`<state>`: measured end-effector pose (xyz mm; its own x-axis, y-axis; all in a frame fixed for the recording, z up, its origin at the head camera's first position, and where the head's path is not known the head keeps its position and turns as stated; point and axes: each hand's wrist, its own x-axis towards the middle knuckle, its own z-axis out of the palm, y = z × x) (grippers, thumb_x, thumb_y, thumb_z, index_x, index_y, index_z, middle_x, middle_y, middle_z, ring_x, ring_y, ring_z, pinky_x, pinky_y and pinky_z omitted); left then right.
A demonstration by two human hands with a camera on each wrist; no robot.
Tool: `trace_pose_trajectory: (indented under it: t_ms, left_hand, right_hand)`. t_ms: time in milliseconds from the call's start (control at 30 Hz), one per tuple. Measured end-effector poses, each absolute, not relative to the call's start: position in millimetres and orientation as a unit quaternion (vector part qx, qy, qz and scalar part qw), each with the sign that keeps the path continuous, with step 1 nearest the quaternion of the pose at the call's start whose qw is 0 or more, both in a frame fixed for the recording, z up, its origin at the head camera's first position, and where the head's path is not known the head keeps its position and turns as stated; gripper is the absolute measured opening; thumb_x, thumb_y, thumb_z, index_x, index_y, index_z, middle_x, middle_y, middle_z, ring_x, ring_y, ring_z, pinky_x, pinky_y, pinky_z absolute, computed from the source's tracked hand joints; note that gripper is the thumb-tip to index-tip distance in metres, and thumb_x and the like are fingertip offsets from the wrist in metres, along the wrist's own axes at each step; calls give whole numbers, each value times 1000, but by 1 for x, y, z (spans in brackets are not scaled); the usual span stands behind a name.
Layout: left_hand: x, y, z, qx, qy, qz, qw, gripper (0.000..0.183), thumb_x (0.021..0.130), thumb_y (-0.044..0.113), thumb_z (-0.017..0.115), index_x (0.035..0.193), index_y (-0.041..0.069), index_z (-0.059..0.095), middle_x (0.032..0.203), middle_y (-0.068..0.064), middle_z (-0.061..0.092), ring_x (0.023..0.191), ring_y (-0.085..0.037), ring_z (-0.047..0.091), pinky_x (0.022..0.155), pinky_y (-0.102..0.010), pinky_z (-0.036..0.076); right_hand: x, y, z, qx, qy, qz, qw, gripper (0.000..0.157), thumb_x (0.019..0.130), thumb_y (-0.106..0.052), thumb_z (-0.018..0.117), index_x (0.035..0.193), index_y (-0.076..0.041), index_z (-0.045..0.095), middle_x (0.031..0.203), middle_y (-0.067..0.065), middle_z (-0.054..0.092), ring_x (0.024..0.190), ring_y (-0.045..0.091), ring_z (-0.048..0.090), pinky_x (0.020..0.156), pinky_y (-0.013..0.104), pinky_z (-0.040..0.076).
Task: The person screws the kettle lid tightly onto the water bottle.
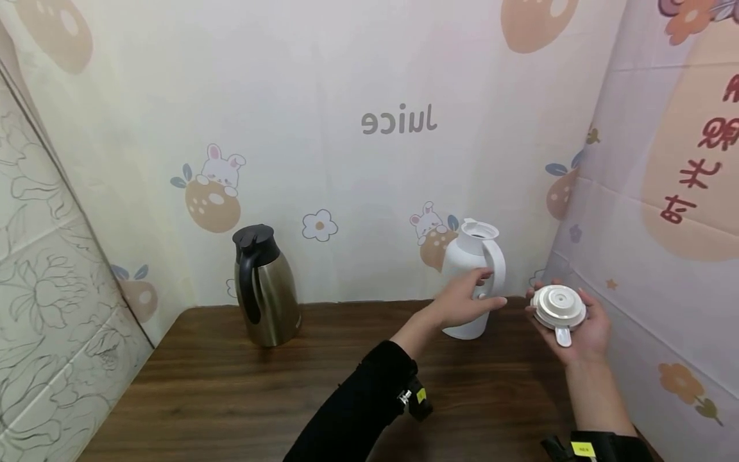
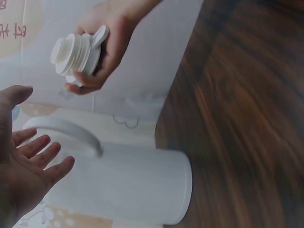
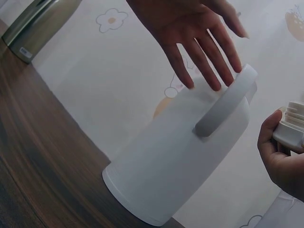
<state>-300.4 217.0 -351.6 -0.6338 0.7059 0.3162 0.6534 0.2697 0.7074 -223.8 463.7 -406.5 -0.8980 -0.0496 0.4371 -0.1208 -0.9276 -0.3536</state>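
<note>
A white thermos jug (image 1: 460,258) stands upright on the table with its mouth uncovered and its handle (image 1: 495,263) toward the right. My left hand (image 1: 466,300) is spread close to that handle, fingers extended and holding nothing. In the right wrist view, the left hand's fingertips (image 3: 216,87) overlap the jug near the upper end of the handle. To the right of the jug, my right hand (image 1: 594,333) holds the white jug lid (image 1: 559,307), its ridged plug turned up and its lever toward the wrist. Curled fingers grip the lid's (image 2: 76,54) edge in the left wrist view.
A bronze metal thermos jug (image 1: 274,298) with a black lid and handle stands at the left on the dark wooden table (image 1: 260,398). A printed cloth wall (image 1: 323,160) rises directly behind the table, and another (image 1: 652,308) closes the right side.
</note>
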Motion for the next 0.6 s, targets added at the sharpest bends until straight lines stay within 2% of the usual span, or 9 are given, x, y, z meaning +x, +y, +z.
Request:
trace_pose_trajectory:
  t_ms: [100, 300, 500, 600]
  left_hand:
    - [-297, 222, -354, 402, 783, 471, 50, 71, 94, 45, 63, 151, 13, 35, 149, -4, 47, 131, -13, 45, 105, -35, 46]
    - [-296, 229, -360, 384, 768, 508, 69, 75, 92, 45, 66, 152, 16, 33, 148, -3, 48, 132, -12, 44, 106, -36, 44]
    - [-298, 232, -363, 388, 749, 532, 66, 69, 92, 42, 66, 150, 18, 37, 145, -2, 50, 128, -14, 48, 103, -35, 47]
    - [-298, 233, -363, 390, 746, 537, 57, 63, 93, 41, 64, 147, 18, 41, 141, -2, 54, 122, -14, 52, 97, -33, 50]
  right_hand:
    - [-225, 461, -407, 226, -198, 953, 24, 40, 105, -26, 32, 137, -2, 40, 132, 31, 49, 127, 46, 41, 92, 59, 46]
    - [-225, 459, -406, 214, -207, 954, 35, 42, 101, -23, 40, 139, -4, 37, 132, 30, 49, 127, 45, 41, 91, 59, 48]
    - [-227, 459, -406, 224, -200, 954, 24, 40, 103, -24, 38, 137, -3, 39, 133, 30, 48, 127, 45, 40, 92, 58, 46]
    - [-226, 459, -406, 223, -199, 954, 25, 41, 104, -26, 34, 137, -2, 40, 133, 31, 49, 127, 45, 41, 91, 58, 46]
